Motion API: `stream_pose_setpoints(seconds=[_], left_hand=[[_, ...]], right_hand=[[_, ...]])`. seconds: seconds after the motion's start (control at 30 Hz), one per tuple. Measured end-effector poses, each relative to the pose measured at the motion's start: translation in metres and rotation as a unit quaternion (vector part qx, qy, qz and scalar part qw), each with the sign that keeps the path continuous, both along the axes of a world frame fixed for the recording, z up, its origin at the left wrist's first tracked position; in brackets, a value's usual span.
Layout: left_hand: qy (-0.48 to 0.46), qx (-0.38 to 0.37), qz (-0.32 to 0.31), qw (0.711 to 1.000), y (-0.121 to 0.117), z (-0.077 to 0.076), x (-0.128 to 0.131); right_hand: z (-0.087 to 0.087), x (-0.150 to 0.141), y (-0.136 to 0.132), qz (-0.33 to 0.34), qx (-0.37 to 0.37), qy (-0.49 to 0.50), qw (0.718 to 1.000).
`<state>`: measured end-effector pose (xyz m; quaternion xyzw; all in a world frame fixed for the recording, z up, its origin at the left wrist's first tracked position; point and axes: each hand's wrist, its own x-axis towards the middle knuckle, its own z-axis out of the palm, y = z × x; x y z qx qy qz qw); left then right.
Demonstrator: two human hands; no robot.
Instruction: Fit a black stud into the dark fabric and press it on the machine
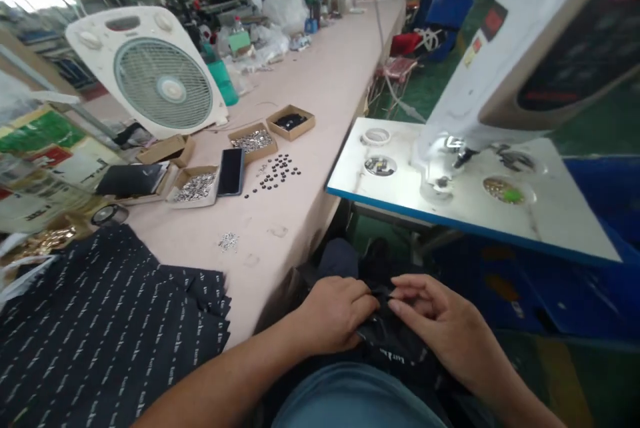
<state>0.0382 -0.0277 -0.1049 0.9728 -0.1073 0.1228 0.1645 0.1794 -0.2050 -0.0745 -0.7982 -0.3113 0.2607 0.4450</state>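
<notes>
The left hand (343,313) has its fingers curled into a black cloth (395,347) with white lettering, grasping it over the person's lap. The right hand (437,321) is at the cloth's upper edge, fingers bent and thumb close to the fingertips; whether it pinches the cloth cannot be told. The cloth lies between the two hands, just beyond the blue garment (355,398) at the near edge of the view.

To the left runs a long bench (320,101) with a pale pink cover. On its near left part lies a dark printed fabric (115,335) with rows of white lettering. Beyond it are a loose cluster of small silvery pieces (229,241) and scattered black round pieces (275,177). A phone (231,172) lies between the near cardboard box (194,188) and the middle cardboard box (254,143), both holding silvery parts. The far cardboard box (291,123) holds black parts. A white box fan (165,75) leans behind them.

To the right, a white machine (480,61) rises over a blue-edged white tabletop (450,211) with round recesses.
</notes>
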Motion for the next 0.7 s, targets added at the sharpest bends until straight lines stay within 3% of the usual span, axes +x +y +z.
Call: stream_pose_setpoints(seconds=[0.13,0.33,0.47,0.7], left_hand=[[-0.079,0.000,-0.011,0.997,-0.019,0.006,-0.007],[-0.095,0.034,-0.007,0.995,-0.035,0.031,-0.009],[-0.103,0.037,-0.017,0.994,-0.042,0.048,-0.009],[-0.129,0.024,-0.031,0.991,-0.048,0.064,-0.020]], right_hand=[[0.003,-0.018,-0.025,-0.017,0.024,-0.059,0.998],[0.012,-0.015,-0.038,-0.014,0.084,-0.120,0.989],[0.013,-0.018,-0.042,0.017,0.119,-0.086,0.989],[0.007,-0.033,-0.055,-0.007,0.151,-0.034,0.988]])
